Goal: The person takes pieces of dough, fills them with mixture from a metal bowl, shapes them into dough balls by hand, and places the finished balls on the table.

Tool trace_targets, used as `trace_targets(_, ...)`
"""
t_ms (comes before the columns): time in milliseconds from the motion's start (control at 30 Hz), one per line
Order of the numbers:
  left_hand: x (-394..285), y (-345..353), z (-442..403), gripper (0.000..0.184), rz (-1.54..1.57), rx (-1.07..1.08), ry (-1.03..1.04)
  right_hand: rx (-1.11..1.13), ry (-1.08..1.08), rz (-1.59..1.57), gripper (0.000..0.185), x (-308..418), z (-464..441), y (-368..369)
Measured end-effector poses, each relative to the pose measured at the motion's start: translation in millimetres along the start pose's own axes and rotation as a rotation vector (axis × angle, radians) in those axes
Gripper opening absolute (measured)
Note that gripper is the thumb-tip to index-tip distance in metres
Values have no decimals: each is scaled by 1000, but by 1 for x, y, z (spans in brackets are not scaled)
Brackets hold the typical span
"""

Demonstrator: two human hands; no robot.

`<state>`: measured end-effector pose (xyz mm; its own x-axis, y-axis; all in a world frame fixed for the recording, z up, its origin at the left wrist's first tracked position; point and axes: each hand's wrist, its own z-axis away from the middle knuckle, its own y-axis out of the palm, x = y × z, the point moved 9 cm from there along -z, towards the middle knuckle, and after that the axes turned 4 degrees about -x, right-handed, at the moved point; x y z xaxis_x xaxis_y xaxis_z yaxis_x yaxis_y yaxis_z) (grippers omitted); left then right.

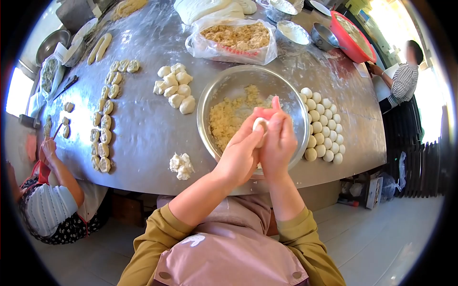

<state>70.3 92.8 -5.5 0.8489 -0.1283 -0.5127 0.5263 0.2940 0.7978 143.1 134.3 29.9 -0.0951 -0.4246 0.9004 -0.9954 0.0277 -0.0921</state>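
Observation:
My left hand (242,151) and my right hand (278,140) are cupped together over a large steel bowl (203,125). Between their fingers and thumbs they grip a small white dough ball (260,125), mostly covered by the fingers. Crumbly yellow filling (224,119) lies in the bowl below. To the right, smooth round dough balls (325,125) sit in close rows. Left of the bowl are a cluster of dough pieces (175,86) and, nearer me, a ragged lump of dough scraps (182,166).
Behind the bowl stands a plastic bag of brown crumbly filling (236,37). A red basin (352,35) and small metal bowls (292,33) are at the back right. Cut dough rolls (106,121) line the left, where a co-worker (52,200) works. Another person (403,78) is far right.

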Motion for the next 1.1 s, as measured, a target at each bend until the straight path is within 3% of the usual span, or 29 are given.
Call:
trace_targets(67,-4,4,4,41,32,37,136,-135,306,-347,30,-18,0,-4)
trace_targets(100,-12,7,7,42,-190,97,264,-214,470,-537,34,-28,3,-3)
trace_targets(133,-20,8,11,44,-413,156,392,-115,399,-429,52,-23,3,-1)
trace_targets(167,-22,10,14,45,-637,214,519,-59,373,-468,57,-17,3,4)
trace_targets(267,-39,0,16,31,-853,121,711,163,372,-599,79,-4,13,21)
trace_targets(333,-46,0,16,27,-945,90,729,181,326,-700,81,7,20,26)
trace_targets(433,-50,9,17,32,-1073,114,921,136,354,-463,65,8,21,32)
trace_targets(500,-49,12,17,59,-1088,198,883,253,441,-355,53,-5,22,32)
trace_targets(533,-48,11,18,72,-1035,192,863,149,526,-396,35,-14,23,31)
trace_targets(600,-45,11,17,106,-1046,210,716,226,470,-129,35,-8,14,19)
trace_targets(667,-52,10,17,109,-696,272,599,255,373,56,34,-2,8,14)
trace_targets(733,-49,-6,-1,99,-547,207,433,241,235,161,36,4,2,13)
trace_targets(900,-30,8,4,91,-641,354,419,384,-200,234,61,20,5,35)
trace_targets(967,-15,8,11,92,-735,358,296,268,-107,243,71,2,-14,24)
trace_targets(1000,-17,11,14,85,-700,333,349,200,-72,291,73,1,-21,17)
trace_targets(1100,-18,11,4,74,-472,242,255,202,-51,123,86,9,-15,29)
